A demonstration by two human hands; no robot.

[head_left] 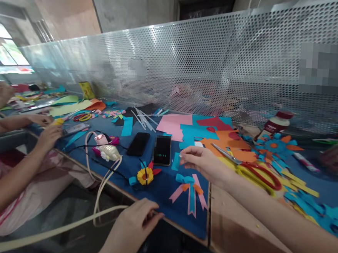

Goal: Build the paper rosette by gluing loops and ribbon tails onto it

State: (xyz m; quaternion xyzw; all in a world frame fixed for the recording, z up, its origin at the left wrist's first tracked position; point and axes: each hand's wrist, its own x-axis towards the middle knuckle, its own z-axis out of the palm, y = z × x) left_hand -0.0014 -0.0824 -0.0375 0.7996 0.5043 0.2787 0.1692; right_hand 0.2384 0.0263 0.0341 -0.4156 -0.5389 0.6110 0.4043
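At the table's front edge, my left hand (136, 225) is loosely curled, its thumb apart from the fingers and nothing visible between them. My right hand (197, 162) reaches over the blue tabletop, its fingertips pinched at the edge of a small blue paper strip (175, 162). Just below that hand lies a paper bow (188, 186) with blue, orange and pink tails. A yellow paper flower (145, 175) with red and blue petals rests between the hands. Two phones, one dark (139, 143) and one with a lit display (162, 151), lie beyond the flower.
Red-handled scissors (258, 173), coloured paper sheets (175, 124) and a capped bottle (276, 124) are on the right and back. A pale cable (63, 229) hangs across the front left. A co-worker's hand (51, 133) works at left. A perforated metal screen (167, 64) stands behind.
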